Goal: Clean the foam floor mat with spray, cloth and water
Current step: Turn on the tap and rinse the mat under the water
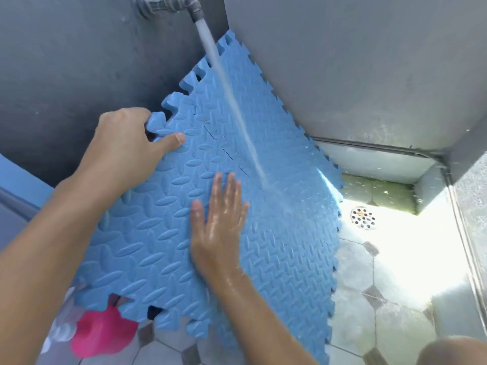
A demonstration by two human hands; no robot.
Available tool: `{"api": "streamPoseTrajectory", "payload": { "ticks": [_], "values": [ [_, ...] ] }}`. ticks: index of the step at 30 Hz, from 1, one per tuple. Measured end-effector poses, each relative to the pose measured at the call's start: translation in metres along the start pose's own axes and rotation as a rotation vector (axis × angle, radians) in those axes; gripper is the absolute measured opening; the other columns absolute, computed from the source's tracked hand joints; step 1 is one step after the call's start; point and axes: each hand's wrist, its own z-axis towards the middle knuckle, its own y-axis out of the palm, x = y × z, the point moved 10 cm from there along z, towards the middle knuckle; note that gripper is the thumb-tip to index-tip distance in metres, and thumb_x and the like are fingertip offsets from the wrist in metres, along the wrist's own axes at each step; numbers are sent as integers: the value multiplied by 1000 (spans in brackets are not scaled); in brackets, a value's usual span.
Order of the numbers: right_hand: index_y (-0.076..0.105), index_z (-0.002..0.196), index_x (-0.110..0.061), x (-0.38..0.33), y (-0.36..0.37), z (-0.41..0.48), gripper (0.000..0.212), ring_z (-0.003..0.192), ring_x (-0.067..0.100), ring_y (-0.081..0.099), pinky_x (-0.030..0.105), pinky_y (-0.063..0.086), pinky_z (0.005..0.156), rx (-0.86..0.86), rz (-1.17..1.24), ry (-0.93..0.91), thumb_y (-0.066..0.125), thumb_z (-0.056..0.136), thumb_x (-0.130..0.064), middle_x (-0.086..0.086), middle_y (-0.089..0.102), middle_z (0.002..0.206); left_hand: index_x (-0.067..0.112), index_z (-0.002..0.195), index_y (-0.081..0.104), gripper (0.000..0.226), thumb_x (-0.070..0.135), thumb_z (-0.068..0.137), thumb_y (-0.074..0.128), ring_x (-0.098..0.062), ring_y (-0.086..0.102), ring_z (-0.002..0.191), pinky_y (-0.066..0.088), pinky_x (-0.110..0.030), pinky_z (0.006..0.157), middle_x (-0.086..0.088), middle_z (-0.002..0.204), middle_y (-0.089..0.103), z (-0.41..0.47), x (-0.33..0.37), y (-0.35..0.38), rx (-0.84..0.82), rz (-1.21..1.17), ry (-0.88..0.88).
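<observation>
A blue foam floor mat point(284, 241) with a ribbed pattern and jigsaw edges leans tilted against the grey wall. Water point(232, 101) streams from a metal tap point(171, 3) at the top and hits the mat's middle. My left hand point(131, 148) grips the mat's left toothed edge, thumb on the face. My right hand point(218, 227) is wet and lies flat on the mat's face, fingers together, just left of where the water lands. A pink spray bottle head point(102, 335) shows at the lower left, partly behind the mat.
A round metal floor drain point(363, 217) sits in the tiled floor point(382, 312) to the right of the mat. Grey walls point(342, 61) close in behind and to the right. A blue surface point(18, 177) lies at the far left.
</observation>
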Motion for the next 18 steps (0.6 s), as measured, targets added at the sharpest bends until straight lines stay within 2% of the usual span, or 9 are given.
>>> {"api": "streamPoseTrajectory", "payload": {
  "ticks": [3,5,7,9,10,12,13,15,18],
  "values": [
    [10,160,-30,-34,1,-45,65,154,17,-10,44,-11,122,-54,-22,-236,22,101,-57,-5,-4,168,0,79,60,52,50,87,72,-32,58,75,39,-31,53,-15,76,62,-1,3,-2,-8,-23,3],
    [11,158,-36,19,-12,-51,64,154,14,-7,41,-12,122,-24,-44,-166,24,100,-61,-8,0,168,-1,80,60,53,49,88,72,-32,57,73,38,-31,52,-15,77,62,-4,4,-2,-15,-36,1],
    [3,156,-42,128,-38,-47,66,154,12,-8,44,-10,123,53,-85,202,22,98,-67,-8,-1,168,-3,82,60,55,51,87,72,-36,59,74,40,-33,54,-18,80,63,-4,3,-1,-23,-42,-9],
    [-1,156,-37,246,-74,-60,68,155,20,-2,51,-2,123,95,-136,662,20,98,-65,2,3,168,-3,85,61,57,53,86,71,-38,61,77,45,-37,57,-19,82,65,-4,0,0,-33,-41,-24],
    [2,159,-29,285,-93,-67,71,155,24,3,51,2,123,103,-147,824,20,100,-62,8,7,168,-2,85,61,57,54,86,71,-39,61,77,47,-39,59,-20,83,65,-4,0,1,-36,-41,-28],
    [8,160,-16,322,-117,-67,72,153,29,10,47,6,123,135,-85,974,20,103,-57,12,13,166,-3,84,58,58,53,86,72,-40,61,76,49,-42,61,-20,83,64,-5,0,0,-36,-55,-39],
    [9,160,-15,320,-121,-54,72,153,30,11,47,8,123,154,-30,959,20,103,-57,12,14,166,-3,83,56,58,53,86,72,-41,61,76,50,-44,61,-21,83,63,-5,-1,0,-35,-64,-45],
    [16,160,-20,278,-126,-3,73,152,28,18,45,14,122,150,55,790,24,101,-62,8,19,166,-4,82,53,60,52,86,72,-43,60,76,52,-48,62,-22,83,63,-6,-2,1,-38,-71,-47],
    [42,150,-22,176,-131,92,57,140,21,41,42,30,118,122,271,497,38,103,-54,2,43,154,-2,79,51,60,54,85,72,-40,58,72,52,-47,60,-19,80,61,-5,-5,4,-41,-82,-50]
  ]
}}
